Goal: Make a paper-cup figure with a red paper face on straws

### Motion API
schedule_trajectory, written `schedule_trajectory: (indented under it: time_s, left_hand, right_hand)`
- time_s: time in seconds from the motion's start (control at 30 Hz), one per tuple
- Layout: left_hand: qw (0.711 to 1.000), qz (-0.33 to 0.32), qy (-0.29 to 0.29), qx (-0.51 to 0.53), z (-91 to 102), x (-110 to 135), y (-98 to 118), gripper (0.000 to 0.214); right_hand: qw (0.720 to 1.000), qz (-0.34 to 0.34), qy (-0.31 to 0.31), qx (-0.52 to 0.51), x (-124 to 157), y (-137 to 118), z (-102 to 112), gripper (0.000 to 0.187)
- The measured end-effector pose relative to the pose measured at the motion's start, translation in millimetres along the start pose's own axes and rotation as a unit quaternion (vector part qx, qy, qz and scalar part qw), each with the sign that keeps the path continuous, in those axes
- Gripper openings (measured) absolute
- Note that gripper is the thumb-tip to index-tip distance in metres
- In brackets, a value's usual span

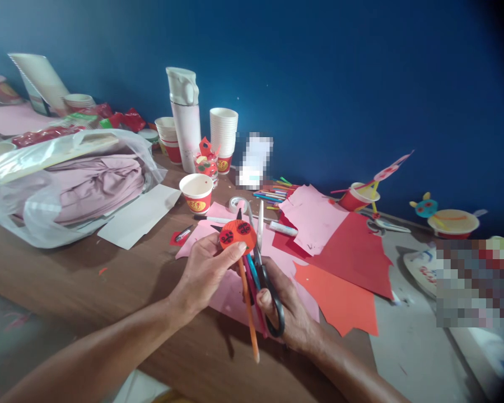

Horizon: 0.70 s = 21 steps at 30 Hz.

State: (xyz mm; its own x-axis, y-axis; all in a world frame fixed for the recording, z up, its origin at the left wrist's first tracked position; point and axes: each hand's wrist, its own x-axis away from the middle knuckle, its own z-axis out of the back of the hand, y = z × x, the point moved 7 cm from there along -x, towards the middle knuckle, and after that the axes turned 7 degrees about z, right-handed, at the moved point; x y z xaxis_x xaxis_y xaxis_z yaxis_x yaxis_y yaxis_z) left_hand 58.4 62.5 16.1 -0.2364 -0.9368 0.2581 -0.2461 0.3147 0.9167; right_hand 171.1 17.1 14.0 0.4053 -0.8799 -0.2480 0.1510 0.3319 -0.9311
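Observation:
My left hand [204, 271] pinches a round orange paper piece [237, 235] with two dark patterned spots. Several coloured sticks or straws hang down from that piece; the orange one [248, 313] is longest. My right hand [292, 313] grips black-handled scissors [264, 271], blades open and pointing up beside the orange piece. Both hands hover over pink paper [229, 294] on the brown table [130, 280].
Red and pink paper sheets [340, 246] lie to the right. A red-and-white paper cup [197, 192], cup stacks [223, 137], a white flask [185, 117] and markers [271, 195] stand behind. A plastic bag of cloth [67, 184] fills the left. Paper-cup crafts [451, 223] sit far right.

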Motion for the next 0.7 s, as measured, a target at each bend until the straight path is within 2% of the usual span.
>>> schedule_trajectory:
  time_s: [0.13,0.7]
  left_hand:
    - [1.0,0.004,-0.011,0.004,-1.0,-0.4,0.5,0.016]
    - [0.999,0.025,0.021,0.009,3.1,-0.6,0.8,0.016]
  right_hand:
    - [1.0,-0.001,-0.005,0.003,-1.2,-1.1,0.7,0.05]
    - [0.999,-0.043,0.009,-0.031,-2.6,-1.1,4.7,0.047]
